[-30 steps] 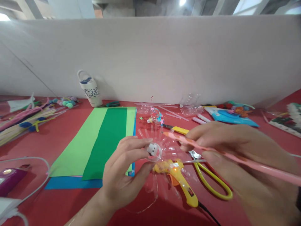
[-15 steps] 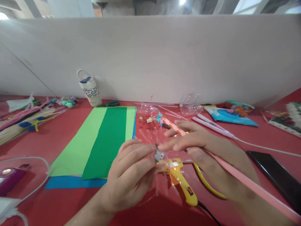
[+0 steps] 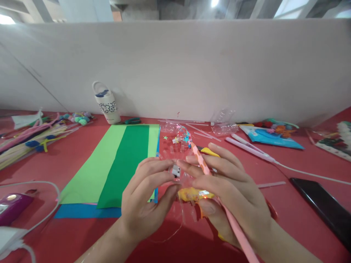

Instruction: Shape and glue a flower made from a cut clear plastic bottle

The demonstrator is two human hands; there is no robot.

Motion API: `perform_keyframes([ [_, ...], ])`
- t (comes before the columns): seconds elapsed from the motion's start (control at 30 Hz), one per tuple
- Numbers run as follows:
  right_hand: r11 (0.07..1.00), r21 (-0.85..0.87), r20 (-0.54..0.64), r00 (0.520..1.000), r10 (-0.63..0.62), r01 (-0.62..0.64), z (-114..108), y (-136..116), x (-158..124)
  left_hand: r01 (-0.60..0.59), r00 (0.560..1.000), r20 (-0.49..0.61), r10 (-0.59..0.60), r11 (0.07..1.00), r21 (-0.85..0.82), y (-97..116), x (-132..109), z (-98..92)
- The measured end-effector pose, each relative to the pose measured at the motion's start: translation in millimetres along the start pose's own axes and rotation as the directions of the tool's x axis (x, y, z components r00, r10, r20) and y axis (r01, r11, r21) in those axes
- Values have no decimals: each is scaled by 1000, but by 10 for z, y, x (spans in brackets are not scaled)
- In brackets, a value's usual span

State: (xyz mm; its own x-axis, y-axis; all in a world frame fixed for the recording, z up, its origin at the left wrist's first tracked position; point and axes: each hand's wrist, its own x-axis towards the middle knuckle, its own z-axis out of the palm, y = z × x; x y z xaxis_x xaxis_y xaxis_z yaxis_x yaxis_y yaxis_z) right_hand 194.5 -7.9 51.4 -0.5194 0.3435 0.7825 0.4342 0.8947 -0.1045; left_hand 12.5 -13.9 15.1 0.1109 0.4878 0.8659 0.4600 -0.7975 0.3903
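Note:
My left hand [image 3: 145, 199] pinches a clear plastic piece with cut strips [image 3: 179, 175] that has a small white and grey part in its middle. My right hand [image 3: 227, 193] meets it from the right, fingertips on the same piece, while a long pink stick [image 3: 219, 204] runs through its fingers toward the lower right. Under both hands lies a yellow glue gun [image 3: 192, 194], mostly hidden, with a small orange light showing.
Green paper sheets [image 3: 120, 164] lie on blue ones at left. Pipe cleaners [image 3: 30, 137], a white bottle [image 3: 107, 104], a black phone [image 3: 323, 204], a purple device [image 3: 11, 204] with white cable, glue sticks [image 3: 246, 146] and clear bottle scraps [image 3: 223, 126] lie on the red table [image 3: 287, 171].
My right hand has come in leftward and closed onto the plastic piece, and the pink stick has swung from lying nearly flat to pointing up and down. The yellow scissors are now covered.

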Motion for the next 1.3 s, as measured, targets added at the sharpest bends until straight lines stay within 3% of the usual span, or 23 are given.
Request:
perform_keyframes([
  [0.13, 997, -64, -108, 993, -56, 49, 92, -18, -41, -21, 999, 27, 20, 999, 41, 12, 14, -10],
  [0.23, 998, -52, -117, 992, -38, 32, 134, -25, -55, -17, 1000, 22, 16, 999, 37, 0, 15, -6],
  [0.33, 964, 163, -99, 969, 226, -209, 152, -37, -50, -27, 1000, 5, 27, 997, 66, -23, 13, -10],
  [0.43, 709, 517, 26, 837, 546, -479, 156, -37, -42, -106, 994, 22, 104, 984, 142, -40, 17, -28],
  [0.5, 540, 653, 108, 771, 627, -531, 153, -29, -40, -161, 987, 48, 155, 971, 176, -44, 20, -38],
  [0.57, 486, 689, 103, 737, 668, -537, 148, -25, -39, -196, 980, 70, 186, 962, 191, -44, 19, -42],
  [0.63, 541, 655, 33, 735, 677, -527, 140, -33, -37, -213, 976, 83, 201, 957, 197, -42, 12, -41],
  [0.73, 724, 497, -88, 802, 591, -478, 126, -63, -33, -219, 975, 89, 205, 957, 191, -37, 2, -37],
  [0.87, 934, 165, -152, 928, 340, -316, 125, -104, -53, -199, 979, 80, 187, 965, 174, -26, 12, -37],
  [0.97, 990, -4, -123, 983, 137, -139, 141, -122, -75, -161, 987, 57, 154, 973, 165, -22, 32, -36],
  [1.03, 991, 4, -135, 982, 130, -130, 148, -122, -74, -159, 987, 52, 152, 973, 167, -24, 39, -34],
  [1.13, 934, 177, -189, 921, 340, -309, 143, -105, -46, -181, 983, 58, 173, 969, 168, -27, 32, -29],
  [1.2, 904, 237, -206, 891, 405, -356, 136, -94, -23, -196, 980, 67, 187, 964, 177, -30, 21, -25],
  [1.3, 938, 185, -177, 929, 326, -294, 133, -105, -1, -226, 973, 86, 213, 954, 194, -35, 7, -18],
])
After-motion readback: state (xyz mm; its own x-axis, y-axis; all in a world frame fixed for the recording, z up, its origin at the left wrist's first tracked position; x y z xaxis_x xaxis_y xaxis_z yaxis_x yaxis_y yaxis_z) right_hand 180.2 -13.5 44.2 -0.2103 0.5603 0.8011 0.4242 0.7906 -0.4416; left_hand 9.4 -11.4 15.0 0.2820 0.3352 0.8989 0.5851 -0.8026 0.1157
